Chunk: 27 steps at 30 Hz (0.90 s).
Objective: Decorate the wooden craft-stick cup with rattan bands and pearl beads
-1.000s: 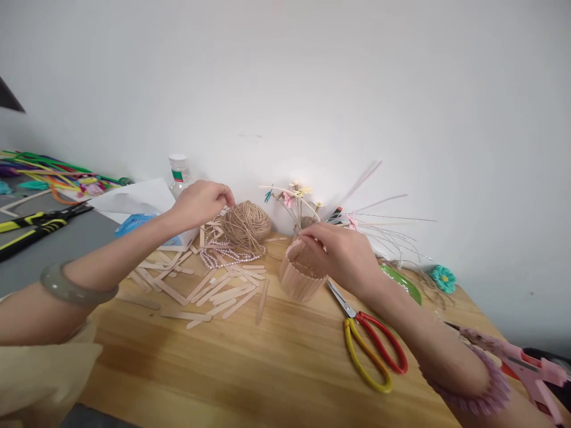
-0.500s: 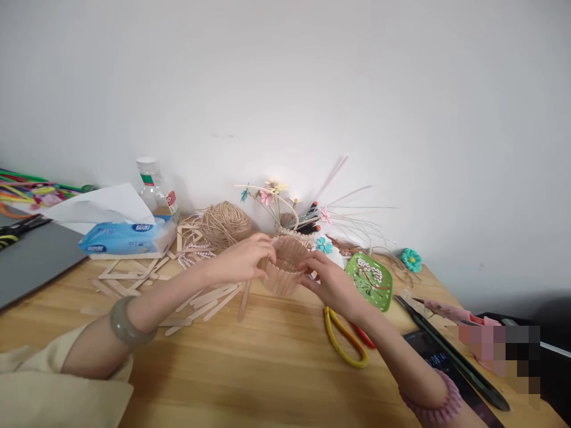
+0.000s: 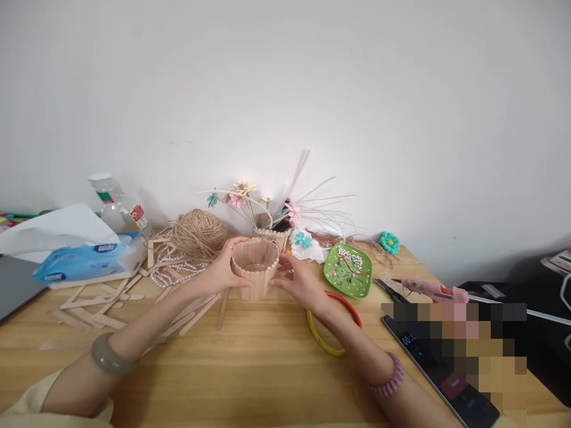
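This is a spot for making crafts, at a wooden table (image 3: 250, 380) with its far edge by a plain white wall (image 3: 285, 89). A little pot made of sticks (image 3: 255, 288) stands out. Flat wooden sticks (image 3: 222, 309) lie about on the left part, and a ball of brown string (image 3: 199, 232) and small flowers (image 3: 237, 199) sit near the far edge. A tissue pack (image 3: 84, 264) toward the left end and a phone (image 3: 423, 359) near the right edge look homey, but I can't tell if it's a home.
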Tool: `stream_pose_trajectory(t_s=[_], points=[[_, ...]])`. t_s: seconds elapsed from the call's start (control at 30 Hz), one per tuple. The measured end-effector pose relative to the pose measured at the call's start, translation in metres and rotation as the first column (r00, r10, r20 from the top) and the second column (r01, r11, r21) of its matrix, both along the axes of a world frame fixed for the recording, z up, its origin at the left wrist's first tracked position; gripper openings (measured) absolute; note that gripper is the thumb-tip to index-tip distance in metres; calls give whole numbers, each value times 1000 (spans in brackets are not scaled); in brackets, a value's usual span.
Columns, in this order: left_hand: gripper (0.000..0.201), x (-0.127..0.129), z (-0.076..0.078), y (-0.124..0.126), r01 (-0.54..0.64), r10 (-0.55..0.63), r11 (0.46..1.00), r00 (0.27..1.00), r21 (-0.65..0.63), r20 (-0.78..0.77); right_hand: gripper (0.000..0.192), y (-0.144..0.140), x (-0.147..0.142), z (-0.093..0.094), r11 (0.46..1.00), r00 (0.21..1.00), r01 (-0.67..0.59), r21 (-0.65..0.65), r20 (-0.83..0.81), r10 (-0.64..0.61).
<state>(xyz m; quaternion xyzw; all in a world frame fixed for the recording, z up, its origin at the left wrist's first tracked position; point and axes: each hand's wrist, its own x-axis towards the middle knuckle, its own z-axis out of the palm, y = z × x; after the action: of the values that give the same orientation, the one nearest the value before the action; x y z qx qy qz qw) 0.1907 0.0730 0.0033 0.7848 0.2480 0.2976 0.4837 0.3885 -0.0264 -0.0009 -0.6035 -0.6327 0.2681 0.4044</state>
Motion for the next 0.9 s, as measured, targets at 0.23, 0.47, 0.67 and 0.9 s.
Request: stream_pose_trajectory(t_s=[0.23, 0.47, 0.67, 0.9], points=[[91, -9, 10, -3, 187, -150, 920, 980, -345, 130, 55, -23, -7, 31, 955, 1000, -24, 297, -4, 26], [97, -6, 18, -10, 298, -216, 815, 952, -498, 217, 20, -29, -2, 50, 956, 991, -98, 275, -55, 118], [85, -5, 13, -1, 349, -307, 866, 936, -357, 171, 9, -25, 1, 46, 950, 984, -175, 258, 11, 178], [64, -29, 20, 20, 179, -177, 970, 984, -164, 26, 6, -21, 3, 21, 928, 930, -154, 340, 368, 19]])
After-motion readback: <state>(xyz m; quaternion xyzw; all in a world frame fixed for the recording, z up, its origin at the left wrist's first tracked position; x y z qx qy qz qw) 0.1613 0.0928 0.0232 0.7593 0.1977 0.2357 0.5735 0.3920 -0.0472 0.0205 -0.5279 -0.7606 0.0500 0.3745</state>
